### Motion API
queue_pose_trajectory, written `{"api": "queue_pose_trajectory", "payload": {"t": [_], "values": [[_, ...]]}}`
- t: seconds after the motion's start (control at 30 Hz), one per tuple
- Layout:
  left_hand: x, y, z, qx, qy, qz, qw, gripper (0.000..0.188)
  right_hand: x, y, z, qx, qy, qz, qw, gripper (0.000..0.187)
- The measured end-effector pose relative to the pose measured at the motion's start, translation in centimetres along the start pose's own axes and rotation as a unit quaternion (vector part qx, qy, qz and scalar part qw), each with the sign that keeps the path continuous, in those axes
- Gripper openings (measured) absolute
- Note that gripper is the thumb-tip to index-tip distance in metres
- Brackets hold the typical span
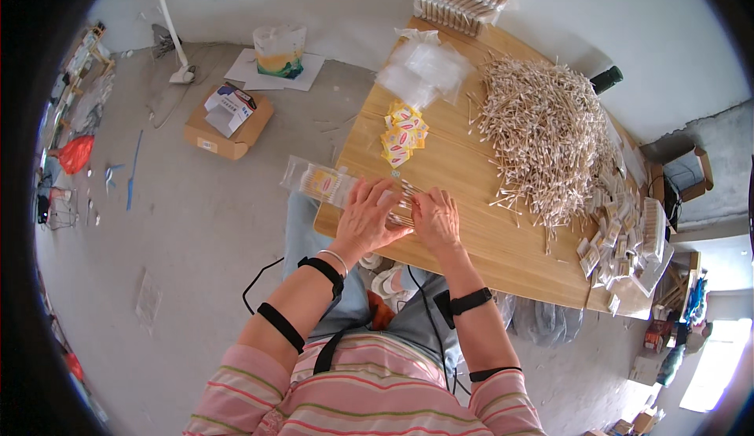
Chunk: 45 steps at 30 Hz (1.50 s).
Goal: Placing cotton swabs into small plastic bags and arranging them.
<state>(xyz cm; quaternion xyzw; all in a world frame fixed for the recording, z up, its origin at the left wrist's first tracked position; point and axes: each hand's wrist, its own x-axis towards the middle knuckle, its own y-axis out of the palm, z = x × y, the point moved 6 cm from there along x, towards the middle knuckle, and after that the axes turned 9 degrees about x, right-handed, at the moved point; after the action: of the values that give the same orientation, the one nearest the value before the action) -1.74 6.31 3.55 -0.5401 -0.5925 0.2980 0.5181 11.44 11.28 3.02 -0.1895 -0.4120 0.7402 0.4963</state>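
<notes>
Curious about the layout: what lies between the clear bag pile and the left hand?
In the head view, yellow cards lie there on the wooden table.

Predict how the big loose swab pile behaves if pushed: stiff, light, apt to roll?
The swab pile would probably spread rather than move as one: its sticks lie loose and crisscrossed. Each looks thin and straight, so likely light and fairly stiff. Strays lying on the flat table suggest edge pieces may roll separately.
</notes>
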Motion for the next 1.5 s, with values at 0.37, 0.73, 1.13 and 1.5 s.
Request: {"api": "queue_pose_trajectory", "payload": {"t": [0.37,0.73,1.13,1.5], "values": [[0.0,-0.1,0.0,-0.025,-0.011,0.000,1.000,0.065,0.2,-1.2,-1.6,0.083,0.019,-0.057,0.995,0.010],[0.2,-0.3,-0.1,-0.025,-0.020,0.013,0.999,0.070,-0.3,-1.7,-2.5,0.096,0.067,0.001,0.993,0.011],[0.1,-0.2,-0.1,-0.020,-0.006,-0.004,1.000,0.071,0.3,-2.0,-1.4,0.090,0.024,-0.034,0.995,0.010],[-0.1,0.1,0.1,-0.006,-0.006,0.009,1.000,0.073,0.1,-1.2,-0.8,0.064,0.020,-0.004,0.998,0.013]]}}
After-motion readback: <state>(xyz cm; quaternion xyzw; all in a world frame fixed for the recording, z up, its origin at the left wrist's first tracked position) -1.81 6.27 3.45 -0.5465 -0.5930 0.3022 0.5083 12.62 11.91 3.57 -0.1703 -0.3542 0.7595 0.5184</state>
